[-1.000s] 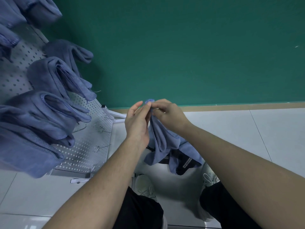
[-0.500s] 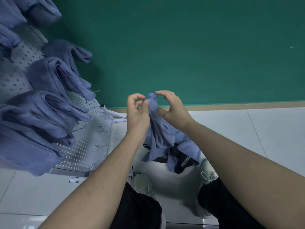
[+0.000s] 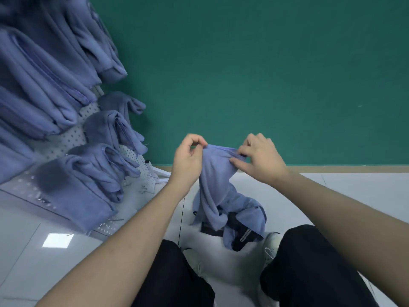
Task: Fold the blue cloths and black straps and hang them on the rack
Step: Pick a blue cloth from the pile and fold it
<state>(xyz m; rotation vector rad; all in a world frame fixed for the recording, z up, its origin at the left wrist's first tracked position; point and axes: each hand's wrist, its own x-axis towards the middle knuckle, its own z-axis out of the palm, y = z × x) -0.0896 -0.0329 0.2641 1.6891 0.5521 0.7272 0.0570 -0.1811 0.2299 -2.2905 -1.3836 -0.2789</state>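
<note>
- here we pinch the top edge of a blue cloth (image 3: 215,171) with both hands, holding it up in front of the green wall (image 3: 265,63).
- our left hand (image 3: 188,156) has thumb and fingertips closed on the cloth's corner at 9 o'clock; the other fingers are curled.
- our right hand (image 3: 259,158) grips the edge at 3 o'clock, fingers bent over the fabric.
- the cloth hangs down to a pile of blue cloths (image 3: 245,216) and black straps (image 3: 241,238) on the white floor (image 3: 354,189), at 6 o'clock from the hands, between our shoes.
- the perforated rack (image 3: 66,138) stands at 9 o'clock, with folded blue cloths (image 3: 88,173) hanging on it.
</note>
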